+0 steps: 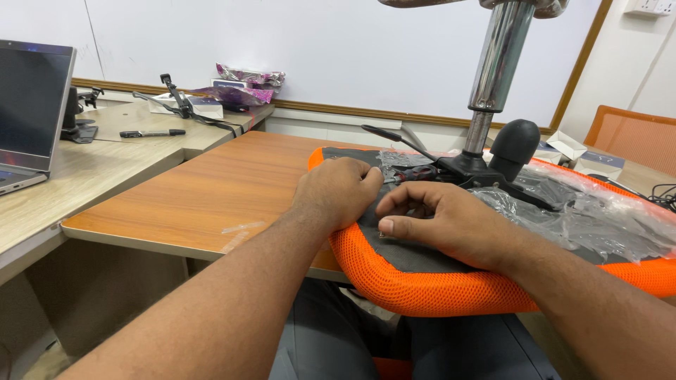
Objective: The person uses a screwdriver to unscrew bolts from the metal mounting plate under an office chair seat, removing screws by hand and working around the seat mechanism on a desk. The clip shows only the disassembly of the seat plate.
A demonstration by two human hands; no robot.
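Observation:
An upturned office chair seat [422, 288] with orange mesh edging lies on the brown table [211, 190], its black underside facing up. A chrome gas cylinder [496, 63] rises from the black mechanism [465, 169] in the middle. My left hand [338, 190] rests in a fist on the seat's near left edge. My right hand [436, 222] lies beside it on the black underside, fingers curled and pinched together; whether it holds anything small I cannot tell. Crinkled clear plastic wrap [591, 211] covers the seat's right part.
A laptop [32, 105] stands at the far left on a lighter desk [70, 183], with a black marker [151, 133], a small clamp stand [176, 95] and shiny packets [246, 81] behind. A black lever [398, 139] sticks out of the mechanism. An orange chair [630, 130] and small boxes [584, 155] stand right.

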